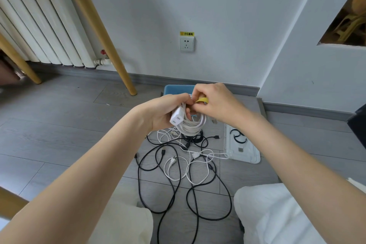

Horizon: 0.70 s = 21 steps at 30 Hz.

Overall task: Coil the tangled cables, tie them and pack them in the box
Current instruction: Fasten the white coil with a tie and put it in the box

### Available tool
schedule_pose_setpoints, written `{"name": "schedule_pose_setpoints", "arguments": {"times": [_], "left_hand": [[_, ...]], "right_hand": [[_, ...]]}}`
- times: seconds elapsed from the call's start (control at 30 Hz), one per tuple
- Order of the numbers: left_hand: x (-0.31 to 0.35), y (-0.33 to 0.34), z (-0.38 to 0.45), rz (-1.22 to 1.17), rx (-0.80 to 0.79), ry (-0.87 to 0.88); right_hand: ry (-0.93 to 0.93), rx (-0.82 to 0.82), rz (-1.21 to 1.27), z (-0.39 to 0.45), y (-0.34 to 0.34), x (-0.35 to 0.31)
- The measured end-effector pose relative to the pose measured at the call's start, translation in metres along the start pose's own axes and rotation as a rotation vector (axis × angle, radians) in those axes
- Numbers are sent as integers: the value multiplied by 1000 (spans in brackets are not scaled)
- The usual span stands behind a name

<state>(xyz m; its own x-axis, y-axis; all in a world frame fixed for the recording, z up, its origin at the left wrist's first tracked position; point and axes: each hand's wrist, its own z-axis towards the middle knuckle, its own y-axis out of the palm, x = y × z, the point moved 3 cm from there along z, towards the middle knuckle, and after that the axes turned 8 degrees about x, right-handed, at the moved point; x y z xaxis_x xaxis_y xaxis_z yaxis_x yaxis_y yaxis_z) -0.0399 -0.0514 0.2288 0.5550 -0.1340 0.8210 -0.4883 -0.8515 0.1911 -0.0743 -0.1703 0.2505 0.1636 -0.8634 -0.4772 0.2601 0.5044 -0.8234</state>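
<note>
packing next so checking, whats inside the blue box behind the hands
Only the blue box's far rim and a strip of inner wall show. Both hands, left and right, and the white coil cover the rest, so its contents cannot be seen.

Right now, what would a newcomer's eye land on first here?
The two hands at centre: the left hand holds a coiled white cable with its charger block, while the right hand pinches a yellow tie strap at the coil's top. Below them, tangled black and white cables sprawl over the grey floor.
</note>
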Motion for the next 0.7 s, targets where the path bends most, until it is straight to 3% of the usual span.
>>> {"name": "schedule_pose_setpoints", "arguments": {"times": [0.17,0.33,0.7], "left_hand": [[-3,-4,-5,94,-151,-95],[-6,-6,-12,246,-302,-131],[-2,-12,-6,83,-54,76]], "right_hand": [[-19,12,45,0,-5,2],[123,-248,220,-6,-2,-1],[92,28,129,-4,-14,8]]}}
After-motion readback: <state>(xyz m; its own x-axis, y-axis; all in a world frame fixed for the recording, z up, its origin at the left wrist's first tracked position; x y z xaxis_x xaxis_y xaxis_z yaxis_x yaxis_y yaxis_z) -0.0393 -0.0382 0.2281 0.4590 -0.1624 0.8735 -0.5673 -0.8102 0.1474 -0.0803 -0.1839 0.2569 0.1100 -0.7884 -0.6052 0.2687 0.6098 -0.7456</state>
